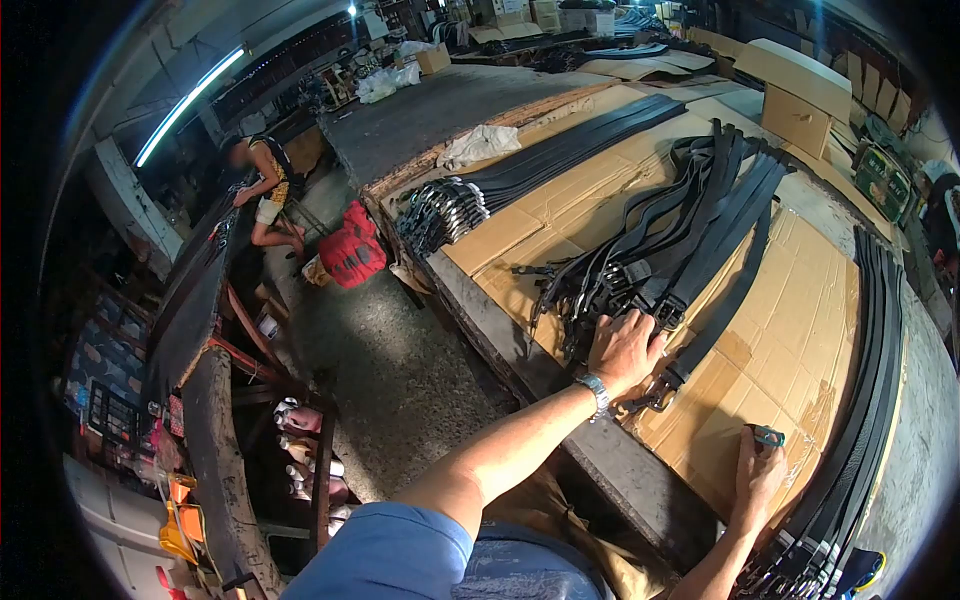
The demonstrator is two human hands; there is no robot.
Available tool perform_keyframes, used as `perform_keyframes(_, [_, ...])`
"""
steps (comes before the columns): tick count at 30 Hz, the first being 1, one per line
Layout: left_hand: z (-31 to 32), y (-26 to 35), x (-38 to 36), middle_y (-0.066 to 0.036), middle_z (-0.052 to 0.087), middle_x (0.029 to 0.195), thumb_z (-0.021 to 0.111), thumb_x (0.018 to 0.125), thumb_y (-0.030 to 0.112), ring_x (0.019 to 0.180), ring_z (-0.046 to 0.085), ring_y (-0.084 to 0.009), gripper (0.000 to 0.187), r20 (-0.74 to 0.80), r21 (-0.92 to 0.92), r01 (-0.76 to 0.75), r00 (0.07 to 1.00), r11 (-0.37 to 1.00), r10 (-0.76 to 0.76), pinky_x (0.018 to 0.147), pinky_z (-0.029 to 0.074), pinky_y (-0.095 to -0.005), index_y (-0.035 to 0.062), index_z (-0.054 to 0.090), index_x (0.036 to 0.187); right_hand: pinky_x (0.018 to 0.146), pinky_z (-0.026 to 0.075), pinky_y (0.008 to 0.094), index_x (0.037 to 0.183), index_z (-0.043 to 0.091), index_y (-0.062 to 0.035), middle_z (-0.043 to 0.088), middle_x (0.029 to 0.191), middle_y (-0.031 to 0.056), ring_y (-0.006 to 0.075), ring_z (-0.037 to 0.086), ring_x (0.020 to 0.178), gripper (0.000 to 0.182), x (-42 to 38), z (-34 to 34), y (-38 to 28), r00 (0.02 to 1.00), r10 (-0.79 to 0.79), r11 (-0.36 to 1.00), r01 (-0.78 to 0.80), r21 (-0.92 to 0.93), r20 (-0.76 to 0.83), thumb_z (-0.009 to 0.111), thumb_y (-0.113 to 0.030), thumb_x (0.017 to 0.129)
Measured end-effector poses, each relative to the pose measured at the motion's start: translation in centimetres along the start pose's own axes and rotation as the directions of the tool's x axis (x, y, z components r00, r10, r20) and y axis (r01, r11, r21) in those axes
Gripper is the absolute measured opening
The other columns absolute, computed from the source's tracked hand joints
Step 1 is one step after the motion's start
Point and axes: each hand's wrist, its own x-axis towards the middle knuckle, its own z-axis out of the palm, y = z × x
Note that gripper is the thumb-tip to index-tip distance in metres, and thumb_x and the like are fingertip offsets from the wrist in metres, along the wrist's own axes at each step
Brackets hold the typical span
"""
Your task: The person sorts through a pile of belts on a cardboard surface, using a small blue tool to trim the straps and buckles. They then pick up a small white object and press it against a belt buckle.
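My left hand (622, 352), with a watch on its wrist, lies at the buckle end of a loose pile of black belts (690, 230). Its fingers are bent over the metal buckles, and what they grip is hidden. Near the table's front edge, my right hand (760, 468) is closed around a small teal and dark object (768, 436) above the cardboard (740, 395). One belt (725, 305) lies apart from the pile, its buckle beside my left wrist. A neat row of belts (590, 140) lies farther back, and another row (865, 380) runs along the right.
A person (265, 185) sits at a bench on the left. A red bundle (352, 247) is on the floor beyond the table edge. An open cardboard box (797, 105) stands at the back right, with white plastic (480, 146) near the far row. Bottles (300, 450) sit on a lower-left shelf.
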Motion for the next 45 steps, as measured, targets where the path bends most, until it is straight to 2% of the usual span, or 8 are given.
perform_keyframes(6, [0.2,-0.2,-0.1,-0.011,0.057,0.091,0.059,0.097,0.037,0.088,0.059,-0.0327,0.027,-0.06,0.021,-0.035,0.998,0.999,0.036,0.081,0.039,-0.0498,0.0101,0.054,0.093,0.068,0.052,0.0388,0.093,0.071,0.0001,0.072,0.084,0.0152,0.0283,0.069,0.076,0.021,-0.1,-0.1,-0.5,1.0,-0.01,1.0,0.011,0.026,-0.024,0.074,-0.021,0.091])
perform_keyframes(11, [-0.3,0.1,0.0,-0.01,0.058,0.087,0.066,0.092,0.031,0.082,0.058,-0.0337,0.023,-0.098,-0.03,-0.057,0.994,0.998,0.054,0.076,0.039,-0.0493,0.0114,0.056,0.086,0.066,0.054,0.0422,0.087,0.072,-0.0038,0.07,0.082,0.0182,0.0367,0.069,0.074,0.015,-0.1,1.0,0.7,0.993,-0.077,0.995,0.082,0.048,-0.093,0.072,-0.019,0.088])
perform_keyframes(13, [-0.3,0.1,0.0,-0.011,0.061,0.09,0.062,0.094,0.032,0.085,0.061,-0.0349,0.022,-0.064,0.007,-0.071,0.995,0.997,0.072,0.077,0.041,-0.0513,0.011,0.059,0.089,0.067,0.055,0.0433,0.087,0.073,-0.0045,0.071,0.085,0.0193,0.0371,0.07,0.075,0.014,-0.3,0.7,0.2,0.993,0.116,0.989,-0.116,0.087,0.004,0.072,-0.018,0.086])
perform_keyframes(21, [-0.3,0.5,0.2,-0.01,0.061,0.087,0.064,0.093,0.036,0.085,0.06,-0.0348,0.027,-0.068,0.066,-0.089,0.993,0.994,0.093,0.077,0.041,-0.0509,0.0119,0.057,0.083,0.07,0.055,0.0459,0.087,0.067,-0.0045,0.067,0.085,0.0168,0.0387,0.066,0.081,0.014,-0.5,0.0,-0.3,0.982,-0.107,0.969,0.139,0.204,-0.158,0.073,-0.011,0.077])
perform_keyframes(25, [-0.1,0.6,0.3,-0.009,0.058,0.085,0.066,0.092,0.033,0.084,0.059,-0.0334,0.027,-0.038,0.076,-0.073,0.996,0.994,0.076,0.074,0.041,-0.0488,0.0107,0.054,0.082,0.072,0.053,0.0477,0.084,0.064,-0.0044,0.065,0.088,0.0158,0.0381,0.064,0.084,0.019,-0.2,0.2,0.3,0.994,-0.097,0.995,0.098,0.032,-0.052,0.076,-0.016,0.075])
perform_keyframes(31, [-0.2,0.9,0.3,-0.008,0.057,0.085,0.065,0.093,0.034,0.085,0.058,-0.0324,0.029,-0.017,0.112,-0.067,0.997,0.991,0.069,0.073,0.039,-0.0476,0.009,0.053,0.083,0.065,0.052,0.0473,0.079,0.066,-0.006,0.063,0.077,0.0133,0.037,0.064,0.075,0.015,-0.1,0.4,0.5,0.978,-0.158,0.987,0.161,0.011,-0.134,0.073,-0.018,0.083])
perform_keyframes(39, [0.6,0.0,0.3,-0.008,0.058,0.088,0.063,0.095,0.037,0.088,0.059,-0.0335,0.031,-0.019,0.105,-0.073,0.997,0.992,0.075,0.079,0.041,-0.0489,0.0094,0.054,0.085,0.069,0.056,0.0436,0.09,0.075,-0.0119,0.073,0.082,0.0145,0.0356,0.071,0.082,0.023,0.7,-0.4,0.1,0.959,0.282,0.945,-0.279,0.171,0.009,0.075,-0.034,0.085])
perform_keyframes(45, [0.4,0.0,0.5,-0.008,0.061,0.091,0.064,0.094,0.038,0.087,0.06,-0.0332,0.03,0.011,0.108,-0.052,0.999,0.993,0.051,0.079,0.042,-0.0485,0.009,0.057,0.088,0.078,0.055,0.043,0.094,0.075,-0.0081,0.075,0.088,0.0154,0.0336,0.072,0.088,0.03,1.3,-1.5,0.1,0.938,0.331,0.909,-0.346,0.231,0.102,0.073,-0.037,0.087])
